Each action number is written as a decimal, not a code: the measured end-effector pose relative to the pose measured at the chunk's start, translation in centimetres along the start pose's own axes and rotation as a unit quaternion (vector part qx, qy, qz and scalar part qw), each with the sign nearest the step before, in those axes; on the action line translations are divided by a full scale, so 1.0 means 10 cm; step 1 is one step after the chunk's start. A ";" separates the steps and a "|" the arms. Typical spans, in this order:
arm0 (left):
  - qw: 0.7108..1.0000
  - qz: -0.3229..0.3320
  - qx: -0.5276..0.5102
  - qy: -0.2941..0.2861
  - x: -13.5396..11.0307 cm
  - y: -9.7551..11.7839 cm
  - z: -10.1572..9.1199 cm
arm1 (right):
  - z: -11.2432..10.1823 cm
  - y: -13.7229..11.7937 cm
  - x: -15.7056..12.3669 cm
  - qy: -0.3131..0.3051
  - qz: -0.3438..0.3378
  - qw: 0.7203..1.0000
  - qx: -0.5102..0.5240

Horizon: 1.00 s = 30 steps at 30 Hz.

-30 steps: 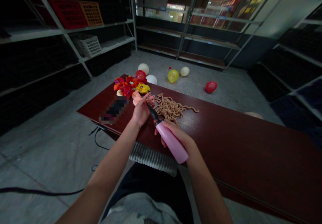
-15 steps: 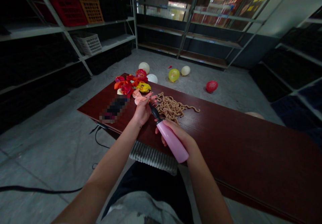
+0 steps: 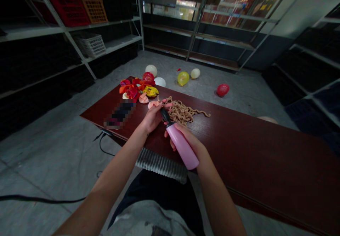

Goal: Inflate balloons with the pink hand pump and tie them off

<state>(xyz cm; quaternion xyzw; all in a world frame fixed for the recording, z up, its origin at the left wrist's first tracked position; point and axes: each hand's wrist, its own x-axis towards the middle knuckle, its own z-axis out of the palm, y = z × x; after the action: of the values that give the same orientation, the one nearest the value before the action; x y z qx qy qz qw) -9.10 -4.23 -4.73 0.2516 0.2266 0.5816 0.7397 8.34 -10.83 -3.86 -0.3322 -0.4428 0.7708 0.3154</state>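
My right hand (image 3: pixel 187 138) is wrapped around the pink body of a balloon pump (image 3: pixel 182 147), which tilts away from me with its black end pointing up and left. My left hand (image 3: pixel 154 117) is by the pump's black end, its fingers closed on a limp pale pink balloon (image 3: pixel 153 104). Part of that balloon is hidden behind the fingers, so whether it sits on the nozzle cannot be made out. Another pale pink balloon (image 3: pixel 143 98) lies on the table beside a heap of red, orange and yellow uninflated balloons (image 3: pixel 134 91).
A pile of tan twisted balloons (image 3: pixel 182 111) lies on the dark red table (image 3: pixel 239 147) past my hands. A blurred-out dark object (image 3: pixel 120 114) rests at left. Inflated yellow (image 3: pixel 183 78), red (image 3: pixel 222 90) and white balloons (image 3: pixel 195 74) are on the floor. Shelves (image 3: pixel 170 30) line the walls.
My left hand has shifted slightly right, and the pink balloon at it has come apart from the other pink one on the table. The pump's black end has moved slightly right.
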 end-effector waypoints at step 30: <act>0.993 -0.016 0.078 -0.086 0.03 -0.09 -0.08 | -0.13 0.08 0.00 -0.045 -0.028 0.998 0.041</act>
<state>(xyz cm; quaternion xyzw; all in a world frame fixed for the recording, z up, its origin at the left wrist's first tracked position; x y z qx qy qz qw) -8.88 -4.04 -5.98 0.3540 0.2106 0.5260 0.7441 9.24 -10.52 -5.11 -0.2713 -0.4335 0.7932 0.3305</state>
